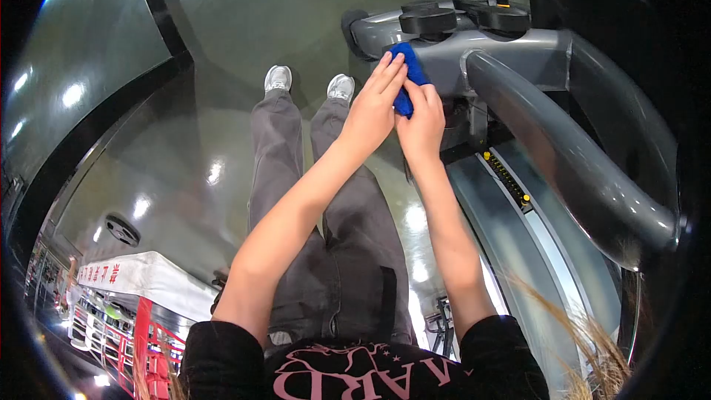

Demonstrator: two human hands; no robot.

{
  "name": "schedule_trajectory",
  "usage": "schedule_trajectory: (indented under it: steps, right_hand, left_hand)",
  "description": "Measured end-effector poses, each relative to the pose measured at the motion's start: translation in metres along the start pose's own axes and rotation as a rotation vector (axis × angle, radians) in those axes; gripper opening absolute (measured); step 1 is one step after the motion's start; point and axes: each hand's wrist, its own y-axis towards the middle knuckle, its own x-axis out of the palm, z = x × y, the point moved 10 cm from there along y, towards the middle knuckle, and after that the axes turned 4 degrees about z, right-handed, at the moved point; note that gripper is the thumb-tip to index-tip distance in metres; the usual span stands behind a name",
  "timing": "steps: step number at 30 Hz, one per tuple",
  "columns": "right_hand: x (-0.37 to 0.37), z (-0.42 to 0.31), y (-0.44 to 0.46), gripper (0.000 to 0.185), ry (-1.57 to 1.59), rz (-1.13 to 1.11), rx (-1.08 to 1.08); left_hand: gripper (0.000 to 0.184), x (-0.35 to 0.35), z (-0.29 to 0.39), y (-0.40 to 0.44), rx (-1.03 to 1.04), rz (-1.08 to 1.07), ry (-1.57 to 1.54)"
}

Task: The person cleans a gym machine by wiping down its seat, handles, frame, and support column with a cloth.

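Note:
A blue cloth [412, 67] is bunched between my two hands, near the end of a grey machine frame [444, 55]. My left hand [370, 107] comes from the left side with fingers stretched out and pressed together, their tips on the cloth's upper left edge. From the right side my right hand [422, 118] has its fingers on the cloth's lower part. The two hands meet at the fingertips.
Black round rollers [427, 21] and a black pad [585, 11] sit on the machine. A thick curved grey tube [548, 137] runs down the right. A weight stack [507, 178] with yellow knobs stands below it. A black curved bar [96, 111] crosses the left.

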Motion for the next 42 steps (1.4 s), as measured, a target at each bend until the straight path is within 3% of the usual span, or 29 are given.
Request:
schedule_trajectory:
  steps: [4, 10, 16, 22, 25, 29, 34, 37, 38, 41, 42]
  right_hand:
    - [-0.015, 0.012, 0.012, 0.053, 0.002, -0.001, 0.028]
    - [-0.03, 0.018, 0.038, 0.042, -0.091, 0.05, 0.085]
    - [-0.005, -0.012, 0.041, 0.039, -0.225, -0.016, -0.072]
    - [-0.007, -0.022, 0.042, 0.044, -0.038, -0.083, -0.086]
    - [-0.041, -0.037, 0.045, 0.043, -0.149, 0.024, -0.184]
    - [-0.068, -0.04, 0.059, 0.035, -0.164, 0.146, -0.136]
    - [-0.042, -0.041, 0.071, 0.03, -0.281, -0.002, -0.125]
    - [-0.048, -0.039, 0.068, 0.042, -0.392, -0.15, -0.088]
    - [-0.053, -0.037, 0.066, 0.043, -0.375, -0.152, -0.102]
    - [-0.058, -0.041, 0.067, 0.045, -0.341, -0.148, -0.12]
    - [-0.059, -0.043, 0.069, 0.045, -0.349, -0.135, -0.117]
  left_hand:
    - [0.048, 0.009, 0.012, 0.019, 0.068, -0.005, 0.077]
    - [0.045, 0.024, 0.026, 0.043, 0.065, 0.002, 0.332]
    - [0.041, 0.002, -0.004, 0.04, 0.01, -0.019, 0.254]
    - [0.038, -0.017, -0.018, 0.021, -0.093, 0.004, 0.076]
    - [0.043, -0.016, 0.003, 0.013, -0.051, 0.039, 0.018]
    - [0.052, 0.006, 0.026, 0.02, -0.037, 0.018, -0.038]
    - [0.052, 0.032, 0.01, 0.037, -0.081, 0.018, -0.122]
    - [0.05, 0.049, 0.022, 0.042, 0.083, -0.038, 0.075]
    - [0.048, 0.052, 0.027, 0.043, 0.098, -0.008, 0.061]
    - [0.047, 0.051, 0.021, 0.058, -0.127, 0.07, -0.466]
    - [0.048, 0.05, 0.021, 0.064, -0.124, 0.056, -0.454]
